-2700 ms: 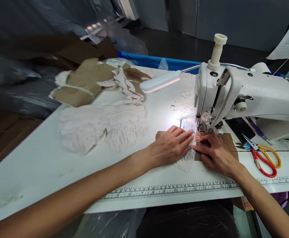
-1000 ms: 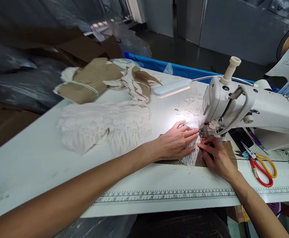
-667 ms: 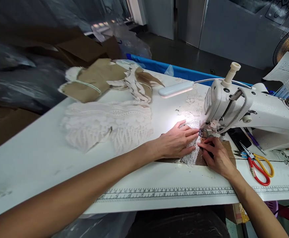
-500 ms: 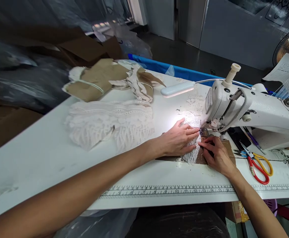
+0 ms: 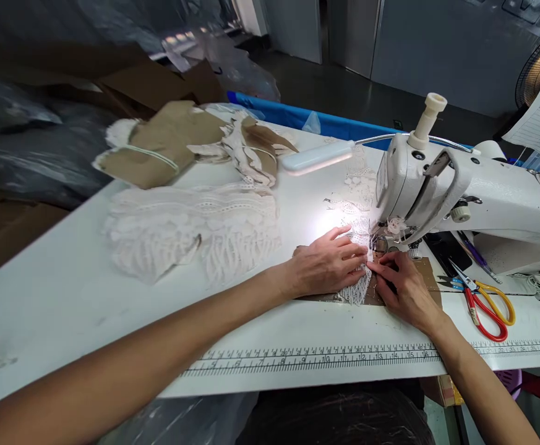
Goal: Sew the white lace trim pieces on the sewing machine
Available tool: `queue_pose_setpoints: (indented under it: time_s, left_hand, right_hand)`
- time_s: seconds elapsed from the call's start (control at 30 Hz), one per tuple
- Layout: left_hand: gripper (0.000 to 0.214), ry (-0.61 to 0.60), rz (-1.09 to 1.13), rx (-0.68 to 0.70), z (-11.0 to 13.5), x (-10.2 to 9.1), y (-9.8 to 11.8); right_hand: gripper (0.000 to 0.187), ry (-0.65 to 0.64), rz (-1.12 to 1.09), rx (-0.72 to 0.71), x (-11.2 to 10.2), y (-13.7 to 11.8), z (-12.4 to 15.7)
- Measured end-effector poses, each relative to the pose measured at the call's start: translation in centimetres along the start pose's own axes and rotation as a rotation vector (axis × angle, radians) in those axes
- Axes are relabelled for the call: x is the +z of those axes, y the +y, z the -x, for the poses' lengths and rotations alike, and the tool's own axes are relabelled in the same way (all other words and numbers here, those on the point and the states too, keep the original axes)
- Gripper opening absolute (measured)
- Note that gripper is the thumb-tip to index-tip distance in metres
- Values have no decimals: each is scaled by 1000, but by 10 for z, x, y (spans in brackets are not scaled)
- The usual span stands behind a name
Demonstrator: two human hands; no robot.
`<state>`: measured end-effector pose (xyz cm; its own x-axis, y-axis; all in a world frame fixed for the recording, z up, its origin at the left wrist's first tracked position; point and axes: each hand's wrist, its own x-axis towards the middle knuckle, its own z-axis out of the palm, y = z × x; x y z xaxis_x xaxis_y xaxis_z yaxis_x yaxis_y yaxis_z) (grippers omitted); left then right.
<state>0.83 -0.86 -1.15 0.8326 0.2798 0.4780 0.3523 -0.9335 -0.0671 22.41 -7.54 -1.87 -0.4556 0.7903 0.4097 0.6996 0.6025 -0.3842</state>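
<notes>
Flat on a strip of white lace [image 5: 355, 293] lies my left hand [image 5: 326, 266], its fingers stretched toward the needle area of a white sewing machine [image 5: 506, 201]. My right hand [image 5: 402, 285] pinches the lace's right edge just in front of the presser foot, thumb and forefinger together. Under the lace and both hands is a brown board [image 5: 425, 278]. More lace [image 5: 360, 179] spreads behind the needle. A lit lamp bar [image 5: 318, 157] shines on the sewing spot. The fingers partly hide the lace edge.
A pile of white lace [image 5: 190, 228] and tied tan fabric bundles [image 5: 158, 142] lie to the left. Red-and-yellow-handled scissors [image 5: 490, 309], a dark phone [image 5: 446, 252] and a purple pen [image 5: 478, 254] sit on the right. A ruler scale [image 5: 307, 360] runs along the front edge.
The view has shifted slightly, so the machine and the fabric piles appear farther left. Both hands keep nearly the same pose on the lace by the needle.
</notes>
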Motion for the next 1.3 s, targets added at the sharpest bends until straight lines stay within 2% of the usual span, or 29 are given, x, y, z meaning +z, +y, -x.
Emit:
queue_pose_setpoints:
  time_s: [0.13,0.4,0.63,0.83,0.97,1.1,1.2,1.3]
  left_hand:
    - [25,-71,33,-5,2,-5,-2]
    - [31,-182,-3,-118,-1,-6,-1]
    - [36,-169,-86,-177,-3,1,1]
    - [32,-134,-27,-217,-3,3,-4]
    - [32,-95,23,-253,1,-2,-12]
    - [29,-84,64,-304,8,-2,-26]
    - [31,-85,29,-294,11,-2,-31]
    - [29,-42,62,-233,9,-6,-26]
  right_hand:
    - [34,-7,55,9,1,-2,-2]
    - [38,-70,202,33,4,-1,-9]
    - [36,-49,153,68,4,0,-5]
    - [36,-56,3,130,2,6,1]
    - [33,-50,-86,234,-6,11,2]
    - [32,-31,-125,256,-11,9,-1]
    - [32,-18,-139,265,-12,7,-2]
    - [29,-48,-156,286,-15,8,-5]
